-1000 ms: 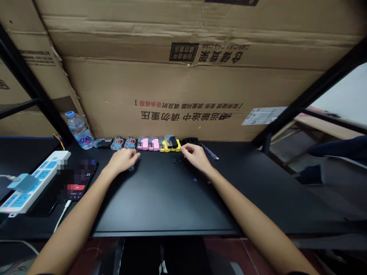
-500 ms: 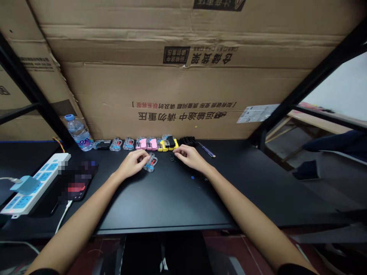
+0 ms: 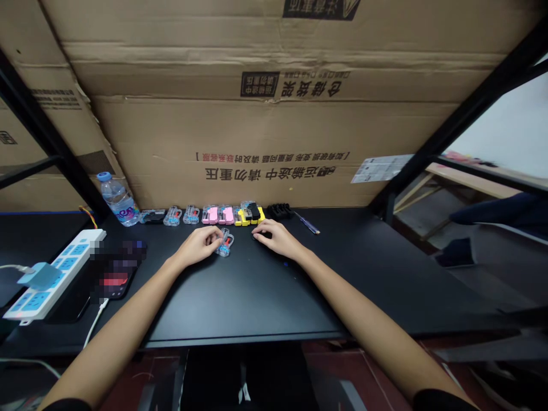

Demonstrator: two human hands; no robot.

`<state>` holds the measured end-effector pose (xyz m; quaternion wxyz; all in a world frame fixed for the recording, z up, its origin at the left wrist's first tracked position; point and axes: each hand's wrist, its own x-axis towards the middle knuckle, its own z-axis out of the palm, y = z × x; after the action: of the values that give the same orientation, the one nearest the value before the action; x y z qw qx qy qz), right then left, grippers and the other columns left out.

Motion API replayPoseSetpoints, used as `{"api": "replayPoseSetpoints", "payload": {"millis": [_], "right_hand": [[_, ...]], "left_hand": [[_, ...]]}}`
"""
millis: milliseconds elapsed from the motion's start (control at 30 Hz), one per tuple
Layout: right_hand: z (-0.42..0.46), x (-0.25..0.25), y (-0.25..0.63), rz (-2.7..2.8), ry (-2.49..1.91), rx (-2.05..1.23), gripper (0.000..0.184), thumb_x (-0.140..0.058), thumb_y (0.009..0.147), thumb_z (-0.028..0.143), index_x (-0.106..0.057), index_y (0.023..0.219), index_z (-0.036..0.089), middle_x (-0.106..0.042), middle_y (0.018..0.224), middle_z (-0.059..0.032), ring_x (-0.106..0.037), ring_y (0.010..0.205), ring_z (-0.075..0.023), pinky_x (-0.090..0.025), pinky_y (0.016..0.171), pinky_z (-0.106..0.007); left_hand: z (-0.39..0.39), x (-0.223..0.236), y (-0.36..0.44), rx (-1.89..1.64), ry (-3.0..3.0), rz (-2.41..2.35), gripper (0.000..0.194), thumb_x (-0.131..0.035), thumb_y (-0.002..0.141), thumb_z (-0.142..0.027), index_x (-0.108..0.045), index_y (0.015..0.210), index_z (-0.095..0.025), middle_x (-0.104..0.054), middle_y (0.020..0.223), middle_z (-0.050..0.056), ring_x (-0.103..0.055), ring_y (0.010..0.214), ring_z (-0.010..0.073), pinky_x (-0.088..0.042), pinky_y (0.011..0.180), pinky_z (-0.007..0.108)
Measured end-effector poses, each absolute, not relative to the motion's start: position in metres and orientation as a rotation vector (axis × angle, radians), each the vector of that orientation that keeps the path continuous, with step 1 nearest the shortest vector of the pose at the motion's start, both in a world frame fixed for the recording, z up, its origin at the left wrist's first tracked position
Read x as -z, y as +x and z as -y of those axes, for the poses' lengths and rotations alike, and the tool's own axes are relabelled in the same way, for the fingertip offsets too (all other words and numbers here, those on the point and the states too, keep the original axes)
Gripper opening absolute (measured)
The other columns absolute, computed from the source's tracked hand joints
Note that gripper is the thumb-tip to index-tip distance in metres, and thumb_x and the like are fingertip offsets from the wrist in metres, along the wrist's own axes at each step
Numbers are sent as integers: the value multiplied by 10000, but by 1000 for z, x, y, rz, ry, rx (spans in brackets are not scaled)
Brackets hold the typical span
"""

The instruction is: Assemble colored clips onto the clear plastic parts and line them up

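Head view: nearest lies the black worktop (image 3: 240, 308). Beyond, the hands are apart: the left hand (image 3: 198, 245) pinches the edge of a clear device (image 3: 225, 244) on the worktop; the right hand (image 3: 278, 238) curls low, its grip unclear. Farther, pink pieces (image 3: 228, 216) and a screwdriver (image 3: 307, 223) lie before cardboard (image 3: 257, 128).

- Clear plastic casing (image 3: 224, 246) with blue and red parts, pinched in left hand (image 3: 201, 244), looped side toward right hand (image 3: 278, 237).
- Tiny dark piece (image 3: 254, 234), mostly hidden, at right hand's fingertips.
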<state>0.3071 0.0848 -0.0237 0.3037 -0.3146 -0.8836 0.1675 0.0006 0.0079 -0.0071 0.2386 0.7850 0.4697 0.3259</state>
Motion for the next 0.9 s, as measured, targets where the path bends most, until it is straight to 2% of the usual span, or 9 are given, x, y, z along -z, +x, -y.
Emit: {"api": "replayPoseSetpoints", "payload": {"millis": [200,400,667,767,900], "right_hand": [[-80,24,303,2392,-817,-391,157,-677,987,248,-832,1006,232,-747,996,-93,-686,984,-262,-558,941,-433],[-74,25,297,2414,-761,-437,203,-646,1025,314,-826,1085,241,-752,1047,-99,-696,1023,-263,-565,968,-437],[-82,26,305,2369,-834,-332,205,-655,996,266,-789,1146,234,-774,1159,-105,-691,1109,-289,-554,1029,-496],[-79,25,301,2407,-781,-354,189,-637,1000,239,-792,1107,228,-777,1143,-103,-697,1102,-280,-559,1026,-480],[-72,22,295,2415,-729,-417,261,-550,1025,177,-783,1125,235,-783,1148,-90,-702,1102,-263,-558,1029,-459]], "left_hand": [[-6,6,2,-861,2130,-1288,192,-587,1005,-347,-694,1033,-190,-598,674,-49,-522,604,116,-379,624,237],[-4,5,3,-879,2124,-1270,203,-592,1008,-366,-687,1048,-192,-555,620,-67,-495,570,110,-384,608,228],[-5,4,2,-882,2152,-1261,207,-605,1003,-371,-689,1045,-187,-576,666,-53,-510,583,108,-391,595,221],[-5,5,2,-864,2144,-1221,234,-604,1006,-395,-693,1055,-184,-596,686,-44,-528,603,113,-416,615,223],[-3,3,4,-872,2147,-1201,256,-602,1009,-413,-706,1049,-182,-639,728,-24,-552,629,118,-443,641,227]]}}
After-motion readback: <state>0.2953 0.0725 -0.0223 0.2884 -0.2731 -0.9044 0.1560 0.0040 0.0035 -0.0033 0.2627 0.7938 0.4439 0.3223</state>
